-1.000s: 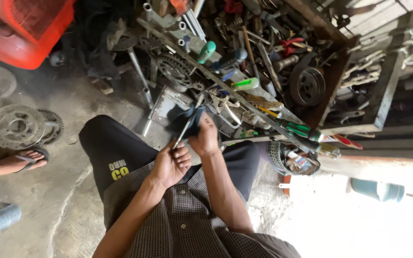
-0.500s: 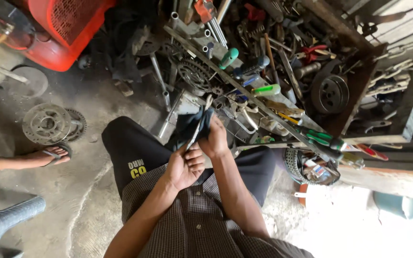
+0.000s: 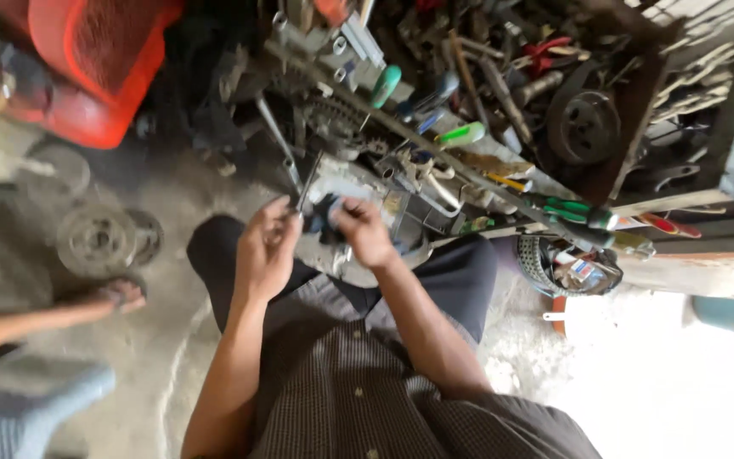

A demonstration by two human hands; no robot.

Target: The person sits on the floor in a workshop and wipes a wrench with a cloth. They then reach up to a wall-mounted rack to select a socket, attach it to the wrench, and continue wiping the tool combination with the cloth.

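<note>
Dark cloth (image 3: 326, 217) sits bunched in your right hand (image 3: 365, 234) at frame centre — your left hand (image 3: 267, 246) pinches what looks like a thin metal rod (image 3: 306, 183), blurred, just beside it.

The whole view is smeared by motion, most on the left side. The thin grey metal rod (image 3: 306, 180) by the left hand (image 3: 267, 246) is a faint streak, and whether the fingers close on it cannot be told. The dark blue cloth (image 3: 326, 214) is half covered by the right hand (image 3: 364, 231), so its shape and the grip on it stay unclear. The round grey metal sprocket disc (image 3: 99, 240) on the floor has lost its teeth to blur. Another person's sandalled foot (image 3: 121, 295) is smeared, its leg cut by the left edge. The red plastic crate (image 3: 95, 59) runs off the top edge.
</note>
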